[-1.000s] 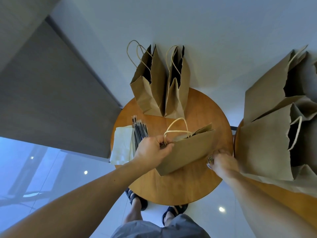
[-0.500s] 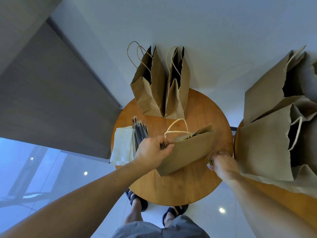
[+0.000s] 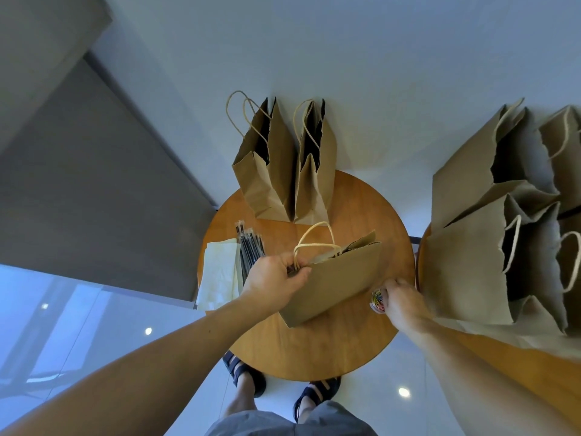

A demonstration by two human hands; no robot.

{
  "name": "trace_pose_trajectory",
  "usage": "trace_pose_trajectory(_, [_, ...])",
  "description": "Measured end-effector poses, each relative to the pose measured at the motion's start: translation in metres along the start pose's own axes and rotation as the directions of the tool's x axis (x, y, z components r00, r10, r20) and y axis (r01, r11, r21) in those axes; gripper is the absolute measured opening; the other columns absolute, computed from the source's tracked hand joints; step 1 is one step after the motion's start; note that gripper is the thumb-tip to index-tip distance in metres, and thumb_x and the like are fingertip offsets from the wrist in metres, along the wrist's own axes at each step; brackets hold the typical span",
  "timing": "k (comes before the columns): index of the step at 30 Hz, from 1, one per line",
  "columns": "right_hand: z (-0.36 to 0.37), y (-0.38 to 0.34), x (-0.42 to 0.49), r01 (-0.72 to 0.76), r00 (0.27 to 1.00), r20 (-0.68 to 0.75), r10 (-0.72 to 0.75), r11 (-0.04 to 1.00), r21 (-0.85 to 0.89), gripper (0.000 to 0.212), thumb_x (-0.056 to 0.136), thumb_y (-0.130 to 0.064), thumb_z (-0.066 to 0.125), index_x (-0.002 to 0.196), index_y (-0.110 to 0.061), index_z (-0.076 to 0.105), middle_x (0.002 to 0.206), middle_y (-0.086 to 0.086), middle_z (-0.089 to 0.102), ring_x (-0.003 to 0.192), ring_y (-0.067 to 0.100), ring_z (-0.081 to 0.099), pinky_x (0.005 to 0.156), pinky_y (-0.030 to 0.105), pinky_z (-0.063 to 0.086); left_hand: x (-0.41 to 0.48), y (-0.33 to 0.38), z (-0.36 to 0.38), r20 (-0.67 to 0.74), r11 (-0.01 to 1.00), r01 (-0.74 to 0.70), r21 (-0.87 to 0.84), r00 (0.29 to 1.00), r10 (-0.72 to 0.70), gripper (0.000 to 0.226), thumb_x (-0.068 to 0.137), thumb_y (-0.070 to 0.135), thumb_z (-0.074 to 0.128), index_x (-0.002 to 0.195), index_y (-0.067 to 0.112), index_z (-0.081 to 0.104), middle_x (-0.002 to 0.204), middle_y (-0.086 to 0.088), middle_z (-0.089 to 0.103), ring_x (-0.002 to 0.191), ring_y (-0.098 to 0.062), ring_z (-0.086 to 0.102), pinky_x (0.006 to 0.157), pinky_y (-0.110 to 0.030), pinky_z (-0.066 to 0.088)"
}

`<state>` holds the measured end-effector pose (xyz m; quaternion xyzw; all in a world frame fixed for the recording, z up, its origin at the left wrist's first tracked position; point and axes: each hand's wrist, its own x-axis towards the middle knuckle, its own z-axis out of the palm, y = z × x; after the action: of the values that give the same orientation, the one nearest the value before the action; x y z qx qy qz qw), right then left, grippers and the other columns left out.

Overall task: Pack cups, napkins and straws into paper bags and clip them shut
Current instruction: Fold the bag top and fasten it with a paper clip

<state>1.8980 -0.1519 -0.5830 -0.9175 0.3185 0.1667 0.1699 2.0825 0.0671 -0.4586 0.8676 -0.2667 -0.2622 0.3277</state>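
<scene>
Left hand (image 3: 274, 280) gripped the paper bag (image 3: 338, 280) at its near top corner, thumb and fingers pinching the two walls together just below the handles. The bag lay tilted on the round tabletop (image 3: 314, 350), mouth half closed. Right hand (image 3: 404, 302) sat curled over a small tub of coloured clips (image 3: 377, 299) at the tabletop's right edge; whether a clip was already pinched could not be told. Judgement: the step was fetching a clip to close the bag. To do it well, the mouth edges wanted lining up flush and flattening first. The left pinch should hold until the clip bit over both layers near the middle, clear of the handles. Count: one bag in hand and two standing bags (image 3: 267, 174) upright and open at the far edge. One stack of napkins (image 3: 220, 275) was at the left, sheets not countable. One bundle of straws (image 3: 250, 251) lay just beside it, too tightly packed to number. One tub of clips. No cups showed. On a second tabletop (image 3: 518, 369) to the right stood at least three large bags (image 3: 465, 272).
</scene>
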Motion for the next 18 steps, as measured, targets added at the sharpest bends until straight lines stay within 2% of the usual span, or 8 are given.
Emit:
trace_pose_trajectory(3, [-0.016, -0.015, -0.012, 0.072, 0.995, -0.087, -0.049, 0.957, 0.282, 0.011, 0.1, -0.024, 0.053, 0.1, -0.019, 0.062, 0.087, -0.002, 0.064, 0.083, 0.021, 0.067, 0.07, 0.031, 0.052, 0.001, 0.002, 0.0, 0.003, 1.0, 0.019, 0.009, 1.0, -0.019, 0.012, 0.09, 0.041, 0.066, 0.079, 0.046, 0.065, 0.081, 0.019, 0.07, 0.077, 0.003, 0.064, 0.067, -0.019, 0.057])
trace_pose_trajectory(5, [-0.034, -0.032, -0.025, 0.133, 0.991, -0.089, -0.105, 0.9, 0.415, 0.001, 0.098, -0.027, 0.058, 0.098, -0.027, 0.059, 0.083, -0.013, 0.065, 0.077, 0.01, 0.066, 0.071, 0.026, 0.054, 0.003, 0.004, -0.001, 0.012, 0.999, 0.023, 0.026, 1.0, -0.024, 0.007, 0.091, 0.041, 0.065, 0.085, 0.041, 0.069, 0.082, 0.016, 0.071, 0.077, 0.0, 0.065, 0.068, -0.022, 0.058])
trace_pose_trajectory(8, [-0.066, -0.059, -0.047, 0.209, 0.977, -0.098, -0.187, 0.805, 0.556, 0.014, 0.093, -0.03, 0.065, 0.087, -0.04, 0.058, 0.073, -0.017, 0.066, 0.067, 0.003, 0.066, 0.062, 0.015, 0.05, 0.003, 0.009, -0.005, 0.019, 0.998, 0.036, 0.047, 0.999, -0.037, 0.009, 0.091, 0.042, 0.065, 0.085, 0.039, 0.07, 0.079, 0.017, 0.07, 0.073, 0.0, 0.065, 0.063, -0.018, 0.056])
trace_pose_trajectory(10, [-0.086, -0.078, -0.057, 0.274, 0.961, -0.16, -0.224, 0.726, 0.631, 0.017, 0.093, -0.027, 0.067, 0.089, -0.043, 0.062, 0.076, -0.021, 0.067, 0.069, 0.004, 0.067, 0.063, 0.013, 0.051, 0.002, 0.011, -0.005, 0.018, 0.998, 0.028, 0.057, 0.999, -0.029, 0.011, 0.091, 0.04, 0.065, 0.083, 0.038, 0.071, 0.075, 0.017, 0.07, 0.069, 0.0, 0.065, 0.058, -0.014, 0.052])
trace_pose_trajectory(13, [-0.106, -0.104, -0.062, 0.331, 0.943, -0.262, -0.206, 0.664, 0.67, 0.014, 0.093, -0.026, 0.066, 0.097, -0.039, 0.067, 0.08, -0.024, 0.069, 0.075, 0.002, 0.067, 0.066, 0.011, 0.051, -0.002, 0.016, -0.005, 0.031, 0.997, 0.034, 0.068, 0.999, -0.036, 0.011, 0.092, 0.039, 0.065, 0.081, 0.042, 0.067, 0.074, 0.019, 0.068, 0.068, 0.001, 0.064, 0.058, -0.011, 0.05])
trace_pose_trajectory(16, [-0.114, -0.119, -0.06, 0.323, 0.945, -0.247, -0.213, 0.717, 0.617, 0.024, 0.091, -0.028, 0.068, 0.115, -0.027, 0.07, 0.1, -0.019, 0.069, 0.088, -0.002, 0.063, 0.078, 0.009, 0.049, -0.005, 0.019, -0.005, 0.051, 0.994, 0.039, 0.097, 0.998, -0.045, 0.009, 0.093, 0.038, 0.064, 0.091, 0.038, 0.072, 0.08, 0.016, 0.07, 0.073, -0.001, 0.065, 0.069, -0.02, 0.057])
trace_pose_trajectory(18, [-0.116, -0.121, -0.059, 0.341, 0.938, -0.248, -0.24, 0.758, 0.556, 0.028, 0.091, -0.025, 0.069, 0.119, -0.025, 0.069, 0.106, -0.014, 0.068, 0.09, -0.002, 0.061, 0.078, 0.005, 0.046, -0.007, 0.021, -0.006, 0.049, 0.992, 0.025, 0.125, 0.998, -0.031, 0.011, 0.093, 0.037, 0.063, 0.086, 0.041, 0.07, 0.077, 0.017, 0.068, 0.072, 0.0, 0.063, 0.066, -0.021, 0.055])
